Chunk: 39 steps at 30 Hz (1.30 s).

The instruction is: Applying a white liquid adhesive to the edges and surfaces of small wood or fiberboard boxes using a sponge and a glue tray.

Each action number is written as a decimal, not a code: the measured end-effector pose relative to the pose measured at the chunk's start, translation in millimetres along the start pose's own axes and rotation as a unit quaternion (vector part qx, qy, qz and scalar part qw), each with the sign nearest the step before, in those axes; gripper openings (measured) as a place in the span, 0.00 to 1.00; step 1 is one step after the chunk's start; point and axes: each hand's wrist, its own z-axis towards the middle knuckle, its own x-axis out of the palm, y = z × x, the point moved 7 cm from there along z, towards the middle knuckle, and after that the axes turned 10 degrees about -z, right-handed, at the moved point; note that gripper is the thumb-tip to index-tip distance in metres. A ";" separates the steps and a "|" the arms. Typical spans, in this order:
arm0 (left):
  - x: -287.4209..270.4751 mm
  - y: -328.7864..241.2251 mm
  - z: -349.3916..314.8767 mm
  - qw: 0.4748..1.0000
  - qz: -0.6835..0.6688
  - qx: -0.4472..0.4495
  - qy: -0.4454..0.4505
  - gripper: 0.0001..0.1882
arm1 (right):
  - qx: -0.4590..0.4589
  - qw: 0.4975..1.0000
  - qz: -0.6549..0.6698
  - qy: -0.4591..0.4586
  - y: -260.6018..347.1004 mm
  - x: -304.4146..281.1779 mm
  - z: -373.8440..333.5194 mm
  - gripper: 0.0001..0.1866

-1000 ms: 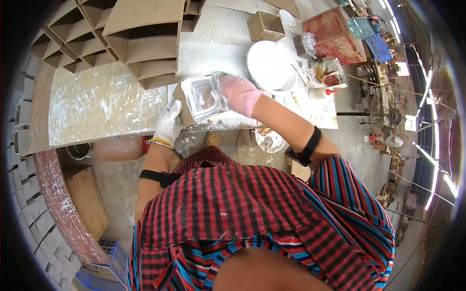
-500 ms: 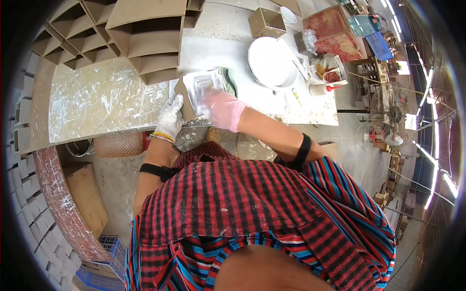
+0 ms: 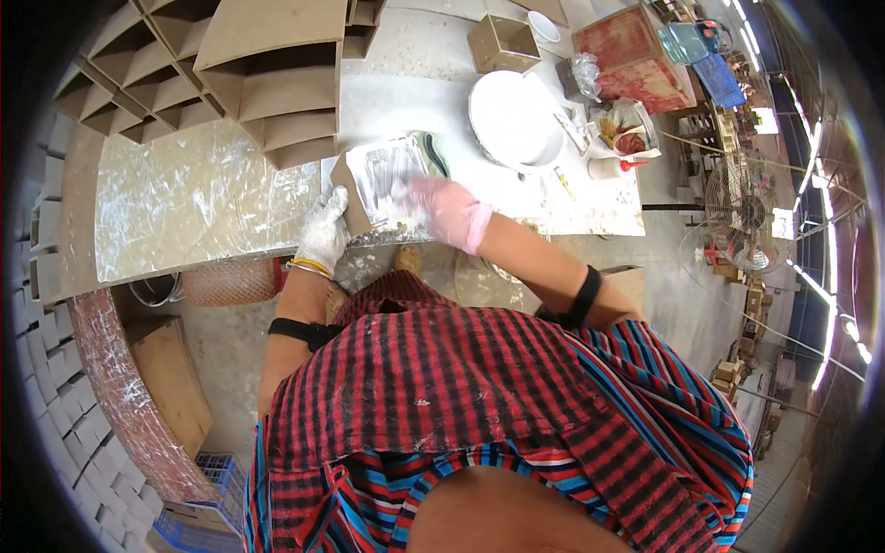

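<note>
My left hand (image 3: 324, 229), in a white glove, grips a thin brown board piece (image 3: 352, 195) at its near left side, the board tilted up from the tabletop. Right beside that board lies a flat patch streaked with white paste (image 3: 383, 170); its exact kind is hard to make out. My right hand (image 3: 454, 214), in a pink glove with whitened fingertips, is at the patch's right edge. Motion smears its fingers, so whatever they hold is hidden. A green cloth (image 3: 433, 152) lies crumpled just behind the patch.
Brown compartment boxes (image 3: 286, 88) stand at the back left of the worktable (image 3: 184, 203). A round white tub (image 3: 512, 115) sits right of the cloth, with a red-tipped bottle (image 3: 608, 169) farther right. Beyond are a small brown box (image 3: 505, 44) and a standing fan (image 3: 737, 212).
My right hand has moved rightward, from over the white-streaked patch to its right edge. My left hand keeps hold of the board piece, nearly in the same place.
</note>
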 end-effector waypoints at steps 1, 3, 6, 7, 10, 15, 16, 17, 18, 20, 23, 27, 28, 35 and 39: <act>-1.5 0.6 0.8 1.000 0.000 0.000 0.001 0.19 | 0.009 0.998 0.040 0.045 0.5 2.3 -6.4 0.20; -2.6 0.6 0.1 1.000 0.011 0.004 0.006 0.19 | 0.084 0.980 0.157 0.093 -7.7 2.1 -2.3 0.15; -6.0 3.9 7.3 1.000 -0.007 -0.001 0.025 0.18 | 0.078 0.992 0.070 -0.064 -13.9 -32.0 29.4 0.14; -7.2 5.0 9.1 1.000 -0.004 -0.003 0.026 0.18 | 0.111 0.990 0.039 -0.080 -22.2 -27.6 41.9 0.15; -14.9 5.8 10.1 1.000 0.009 -0.010 0.027 0.18 | 0.036 0.973 -0.219 -0.060 13.0 5.5 37.3 0.17; -10.9 7.0 15.1 0.997 0.032 -0.007 0.064 0.19 | 0.127 0.953 0.261 -0.083 -28.1 37.6 29.6 0.17; -10.9 5.9 13.9 0.998 0.031 -0.003 0.060 0.19 | 0.124 0.954 0.262 -0.079 -23.9 32.5 35.7 0.17; -6.6 5.7 10.7 0.998 0.031 -0.001 0.047 0.19 | 0.162 0.974 0.136 -0.077 -17.4 12.5 41.6 0.16; -3.9 4.8 6.9 0.999 0.032 0.000 0.034 0.20 | 0.198 0.977 0.008 -0.074 -10.2 -5.6 44.5 0.15; -6.0 2.4 2.4 0.999 0.034 -0.007 0.020 0.20 | 0.174 0.977 -0.099 -0.074 14.5 -15.5 56.2 0.14; -5.3 2.7 1.1 0.999 0.035 -0.019 0.013 0.20 | 0.201 0.975 -0.080 -0.049 23.1 -19.5 63.0 0.13; -5.0 4.1 5.1 0.999 0.027 -0.012 0.025 0.20 | 0.154 0.985 -0.011 -0.071 8.0 -6.4 71.0 0.15; -9.6 3.9 5.9 0.999 0.027 -0.010 0.024 0.20 | 0.142 0.988 0.009 -0.058 10.4 -6.5 74.0 0.15; -0.4 4.7 0.8 0.998 0.025 -0.023 0.053 0.23 | 0.135 0.990 0.025 0.043 2.6 -1.1 68.4 0.17; 15.9 3.1 -6.0 0.995 0.005 -0.038 0.087 0.23 | 0.042 0.997 -0.002 0.062 13.0 -2.8 49.1 0.20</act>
